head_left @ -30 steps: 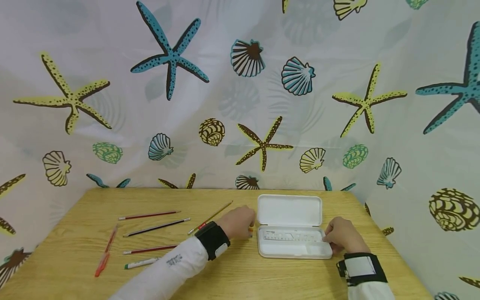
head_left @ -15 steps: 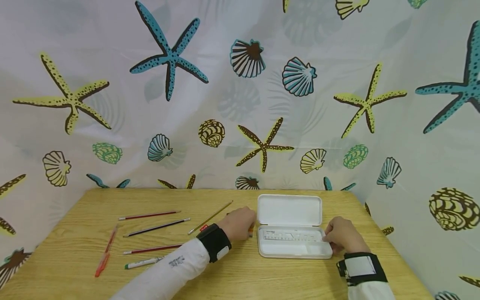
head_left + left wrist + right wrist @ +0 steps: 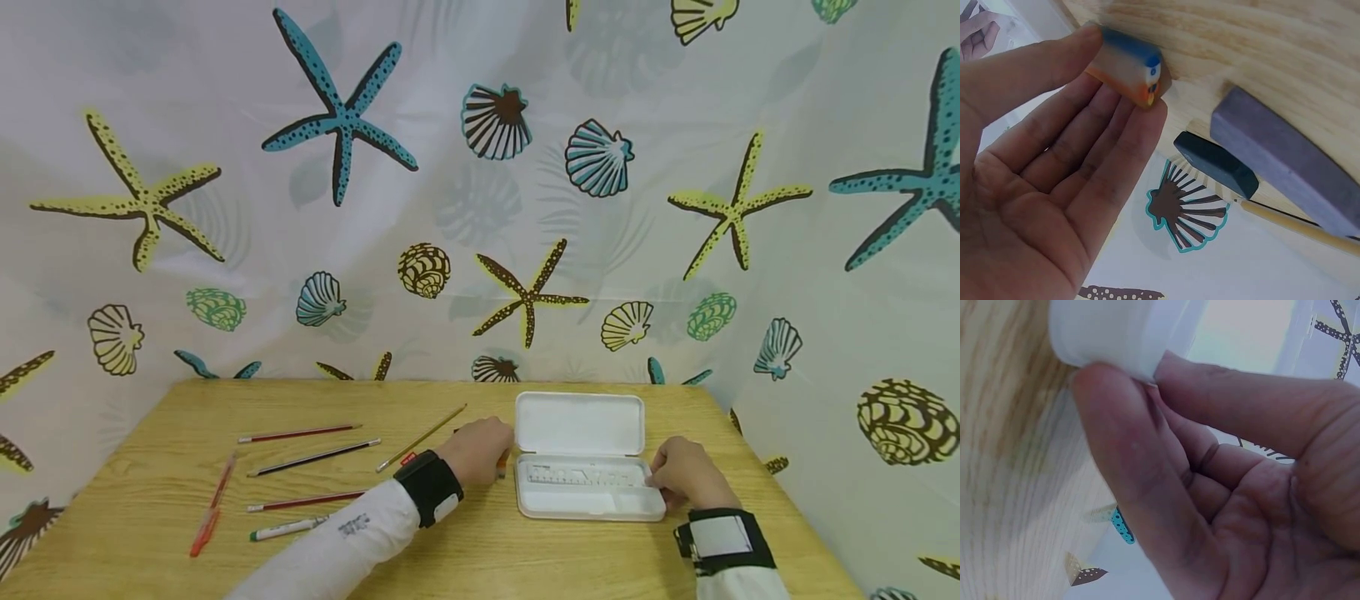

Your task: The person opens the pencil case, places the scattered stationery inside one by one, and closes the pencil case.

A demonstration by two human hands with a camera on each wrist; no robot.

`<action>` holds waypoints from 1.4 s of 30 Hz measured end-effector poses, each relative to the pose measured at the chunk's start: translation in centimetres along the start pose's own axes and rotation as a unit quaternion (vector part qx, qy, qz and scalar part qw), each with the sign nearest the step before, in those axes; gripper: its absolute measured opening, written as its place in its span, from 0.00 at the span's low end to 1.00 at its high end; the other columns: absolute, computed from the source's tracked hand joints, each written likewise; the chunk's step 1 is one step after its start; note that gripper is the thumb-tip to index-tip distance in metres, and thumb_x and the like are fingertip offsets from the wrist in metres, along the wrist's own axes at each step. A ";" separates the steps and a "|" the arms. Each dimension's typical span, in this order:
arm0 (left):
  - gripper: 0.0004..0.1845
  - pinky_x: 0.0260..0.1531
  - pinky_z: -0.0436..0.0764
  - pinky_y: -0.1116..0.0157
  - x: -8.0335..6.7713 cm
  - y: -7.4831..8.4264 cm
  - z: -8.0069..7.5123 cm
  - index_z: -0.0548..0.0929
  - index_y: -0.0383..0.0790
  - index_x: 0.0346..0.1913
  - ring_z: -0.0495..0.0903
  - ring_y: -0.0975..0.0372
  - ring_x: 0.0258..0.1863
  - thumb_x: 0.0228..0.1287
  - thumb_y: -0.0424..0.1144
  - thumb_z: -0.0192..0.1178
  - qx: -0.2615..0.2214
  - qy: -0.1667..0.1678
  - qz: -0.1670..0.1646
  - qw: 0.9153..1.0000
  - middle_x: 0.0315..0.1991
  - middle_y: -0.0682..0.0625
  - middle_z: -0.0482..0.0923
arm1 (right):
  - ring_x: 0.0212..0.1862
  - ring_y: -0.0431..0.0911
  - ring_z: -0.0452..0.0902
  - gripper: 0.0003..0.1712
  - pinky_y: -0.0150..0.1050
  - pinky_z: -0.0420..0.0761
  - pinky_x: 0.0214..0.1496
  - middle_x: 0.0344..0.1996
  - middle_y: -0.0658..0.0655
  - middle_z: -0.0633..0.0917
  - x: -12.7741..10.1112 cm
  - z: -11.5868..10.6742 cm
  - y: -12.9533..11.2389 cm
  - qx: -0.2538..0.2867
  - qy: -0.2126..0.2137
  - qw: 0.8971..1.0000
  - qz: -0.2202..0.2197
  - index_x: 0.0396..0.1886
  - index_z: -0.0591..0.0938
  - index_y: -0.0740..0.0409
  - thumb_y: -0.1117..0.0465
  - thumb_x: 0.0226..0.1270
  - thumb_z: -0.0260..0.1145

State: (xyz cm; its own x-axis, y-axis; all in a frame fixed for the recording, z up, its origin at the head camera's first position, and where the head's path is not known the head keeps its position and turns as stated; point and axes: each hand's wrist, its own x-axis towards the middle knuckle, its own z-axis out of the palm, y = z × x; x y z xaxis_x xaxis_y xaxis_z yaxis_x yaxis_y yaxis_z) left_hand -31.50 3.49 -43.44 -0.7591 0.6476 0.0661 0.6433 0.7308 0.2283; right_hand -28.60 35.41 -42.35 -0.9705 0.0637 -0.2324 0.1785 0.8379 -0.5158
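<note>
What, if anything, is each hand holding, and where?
The left hand pinches a small block, thumb at one end; the right hand grips the open case by its right end.

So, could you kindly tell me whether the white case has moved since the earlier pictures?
No: against the table's back edge in the head view, the white case shows no visible shift.

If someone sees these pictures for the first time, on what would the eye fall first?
Probably on the big starfish and shells printed on the pale cloth behind the table. Next comes the open white case, right of the table's middle, its end pinched by the right hand. In the left wrist view, the blue and orange block stands out, pinched in the left hand.
</note>
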 end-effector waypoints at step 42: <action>0.06 0.27 0.71 0.75 0.0 4.5 -3.6 0.88 0.41 0.29 0.72 0.69 0.23 0.64 0.34 0.73 -0.039 0.012 0.083 0.996 0.24 0.57 0.79 | 0.22 0.48 0.79 0.06 0.38 0.80 0.26 0.24 0.59 0.80 -0.8 0.4 0.2 0.002 0.007 1.000 0.003 0.29 0.81 0.68 0.73 0.63 0.71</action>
State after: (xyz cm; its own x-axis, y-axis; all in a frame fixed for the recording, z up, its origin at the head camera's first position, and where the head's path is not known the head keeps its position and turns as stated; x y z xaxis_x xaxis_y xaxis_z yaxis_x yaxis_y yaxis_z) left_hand -28.94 5.99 -38.95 -0.6461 0.7516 0.1330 0.7509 0.5945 0.2877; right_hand -27.73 35.26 -42.61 -0.9717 0.0756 -0.2237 0.1842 0.8357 -0.5173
